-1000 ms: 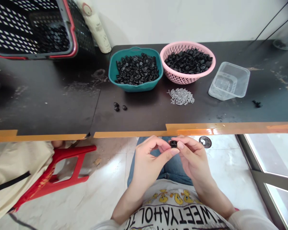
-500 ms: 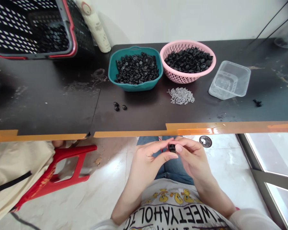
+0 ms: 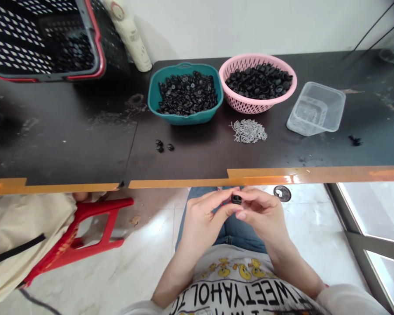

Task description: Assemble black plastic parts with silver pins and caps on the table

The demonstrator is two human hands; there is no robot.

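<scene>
Between my two hands, over my lap, is a small round black plastic part [image 3: 236,199]. My left hand [image 3: 206,218] pinches it from the left with thumb and fingertips. From the right, the thumb and fingertips of my right hand [image 3: 265,216] close on the same part. Its lower side is partly covered by fingers. Beyond the hands, a heap of small grey metal pins [image 3: 249,131] lies on the dark table [image 3: 190,162]. Three similar round black parts [image 3: 160,148] sit farther left.
A teal basin [image 3: 185,119] holds black discs, and a pink basket [image 3: 249,105] holds black caps. At right are a clear plastic tub [image 3: 318,109] and small black bits [image 3: 355,140]. A black crate [image 3: 113,57], white bottle [image 3: 131,37], red stool [image 3: 108,223] and seated person stand left.
My right thumb has shifted down along the black part, which has turned slightly between the fingers. The objects on the table stay where they were.
</scene>
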